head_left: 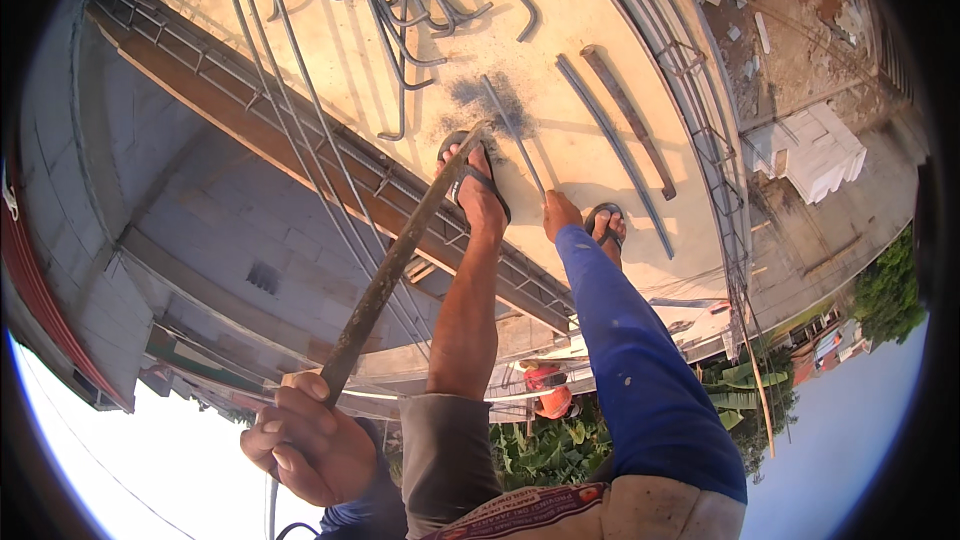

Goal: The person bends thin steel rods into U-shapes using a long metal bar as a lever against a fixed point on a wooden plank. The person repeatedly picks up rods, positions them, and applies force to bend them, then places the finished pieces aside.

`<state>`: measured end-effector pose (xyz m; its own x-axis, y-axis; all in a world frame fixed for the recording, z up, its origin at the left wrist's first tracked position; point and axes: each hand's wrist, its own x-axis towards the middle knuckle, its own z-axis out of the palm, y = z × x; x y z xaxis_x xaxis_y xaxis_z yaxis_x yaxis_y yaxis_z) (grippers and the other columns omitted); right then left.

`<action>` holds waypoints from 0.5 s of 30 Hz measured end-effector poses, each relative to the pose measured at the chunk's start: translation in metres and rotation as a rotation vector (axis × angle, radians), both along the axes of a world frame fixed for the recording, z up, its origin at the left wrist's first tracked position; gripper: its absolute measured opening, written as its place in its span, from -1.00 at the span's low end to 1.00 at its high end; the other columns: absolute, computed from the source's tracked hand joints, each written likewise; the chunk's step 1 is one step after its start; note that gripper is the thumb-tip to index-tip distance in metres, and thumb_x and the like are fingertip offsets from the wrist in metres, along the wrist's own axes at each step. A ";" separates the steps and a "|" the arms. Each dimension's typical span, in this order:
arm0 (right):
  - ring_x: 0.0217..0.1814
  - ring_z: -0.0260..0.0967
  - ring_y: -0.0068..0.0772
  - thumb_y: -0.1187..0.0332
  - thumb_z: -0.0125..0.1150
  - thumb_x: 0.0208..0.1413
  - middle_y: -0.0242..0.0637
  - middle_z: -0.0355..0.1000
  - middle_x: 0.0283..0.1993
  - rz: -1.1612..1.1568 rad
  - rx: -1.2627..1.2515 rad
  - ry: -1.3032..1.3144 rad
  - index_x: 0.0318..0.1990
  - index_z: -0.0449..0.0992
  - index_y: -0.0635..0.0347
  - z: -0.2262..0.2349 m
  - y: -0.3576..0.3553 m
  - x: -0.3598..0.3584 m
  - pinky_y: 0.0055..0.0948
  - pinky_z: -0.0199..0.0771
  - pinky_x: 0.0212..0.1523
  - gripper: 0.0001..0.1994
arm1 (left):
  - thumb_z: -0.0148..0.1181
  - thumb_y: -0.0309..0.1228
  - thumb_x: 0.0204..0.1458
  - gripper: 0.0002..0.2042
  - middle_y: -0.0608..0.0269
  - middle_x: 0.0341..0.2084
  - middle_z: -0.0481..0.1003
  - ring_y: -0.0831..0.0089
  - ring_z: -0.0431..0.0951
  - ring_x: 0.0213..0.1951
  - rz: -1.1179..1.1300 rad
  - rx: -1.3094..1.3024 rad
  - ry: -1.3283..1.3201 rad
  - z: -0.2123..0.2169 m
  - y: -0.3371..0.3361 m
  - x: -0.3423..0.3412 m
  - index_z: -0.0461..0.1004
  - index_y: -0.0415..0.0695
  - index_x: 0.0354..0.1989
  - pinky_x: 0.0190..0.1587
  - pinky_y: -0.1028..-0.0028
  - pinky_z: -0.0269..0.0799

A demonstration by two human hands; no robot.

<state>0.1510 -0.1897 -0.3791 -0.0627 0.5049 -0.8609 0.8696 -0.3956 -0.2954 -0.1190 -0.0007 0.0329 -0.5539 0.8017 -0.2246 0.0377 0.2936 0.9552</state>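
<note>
Across the dark patch (473, 94), a thin rod (514, 135) is apparently being positioned by clamped fingers of the right hand (561, 213), a long bar (404, 251) being clenched in the left hand (312, 440), steady alignment seemingly being needed next.

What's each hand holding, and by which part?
The left hand grips a long dark bar toward its near end; the right hand holds a thin metal rod, also toward its near end.
</note>
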 end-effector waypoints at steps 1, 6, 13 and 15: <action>-0.08 0.43 0.18 0.37 0.12 0.21 0.00 0.40 -0.14 0.018 -0.015 0.004 -0.16 0.30 0.16 0.001 -0.002 0.002 0.05 0.45 -0.09 -0.85 | -0.11 -0.40 0.32 -0.82 0.43 -0.66 0.06 0.51 0.19 -0.50 -0.007 0.004 0.005 0.000 0.000 0.001 0.33 -0.10 -0.37 -0.15 0.22 0.23; -0.08 0.45 0.18 0.37 0.11 0.21 -0.01 0.40 -0.09 0.088 -0.117 -0.048 -0.12 0.33 0.14 -0.001 -0.016 0.013 0.04 0.47 -0.07 -0.85 | -0.12 -0.42 0.31 -0.82 0.42 -0.65 0.07 0.52 0.21 -0.48 0.015 -0.017 0.030 -0.002 -0.006 0.011 0.33 -0.09 -0.37 -0.12 0.22 0.23; -0.07 0.45 0.18 0.36 0.09 0.21 0.00 0.41 -0.06 0.096 -0.120 -0.036 -0.07 0.35 0.15 -0.011 -0.030 0.019 0.04 0.48 -0.06 -0.82 | -0.03 -0.20 0.30 -0.80 0.39 -0.58 0.26 0.49 0.27 -0.45 -0.035 -0.077 0.043 0.001 -0.025 0.011 0.37 -0.05 -0.12 -0.08 0.23 0.25; -0.08 0.45 0.19 0.36 0.09 0.22 0.00 0.41 -0.07 0.101 -0.090 -0.022 -0.07 0.35 0.16 -0.010 -0.030 0.019 0.04 0.48 -0.07 -0.82 | -0.04 -0.20 0.31 -0.81 0.39 -0.58 0.25 0.49 0.27 -0.45 -0.029 -0.084 0.059 0.003 -0.028 0.018 0.37 -0.04 -0.12 -0.07 0.23 0.24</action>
<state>0.1703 -0.2201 -0.3889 -0.0902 0.4175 -0.9042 0.9121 -0.3299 -0.2433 -0.1007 -0.0289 0.0361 -0.5451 0.7972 -0.2596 0.1027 0.3708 0.9230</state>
